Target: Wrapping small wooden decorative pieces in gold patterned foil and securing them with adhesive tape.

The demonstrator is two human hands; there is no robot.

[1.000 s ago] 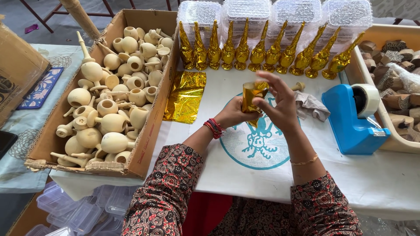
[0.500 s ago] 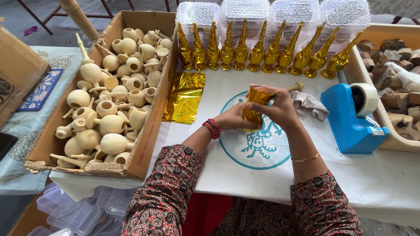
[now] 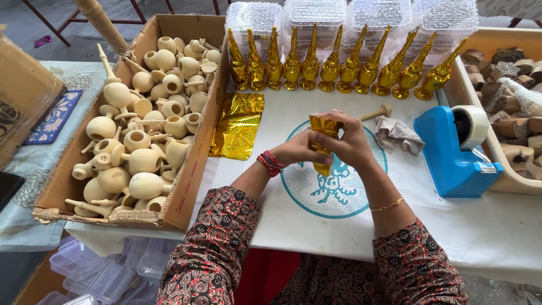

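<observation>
Both hands, left hand [image 3: 293,151] and right hand [image 3: 349,144], pinch the gold foil [image 3: 323,135] around a wooden piece. Squeeze too hard and that thin foil likely tears or wrinkles.

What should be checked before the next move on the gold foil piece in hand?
1. Both hands on the foil-wrapped piece: left hand and right hand grip it. Ok.
2. Foil fully covers the piece: fingers hide the middle. Cannot tell.
3. Spare foil sheet lies flat beside the cardboard box. Ok.
4. Tape dispenser has tape on its roll, standing to the right of the hands. Ok.
5. Room in the row of wrapped gold pieces: it looks packed side by side. Cannot tell.
</observation>
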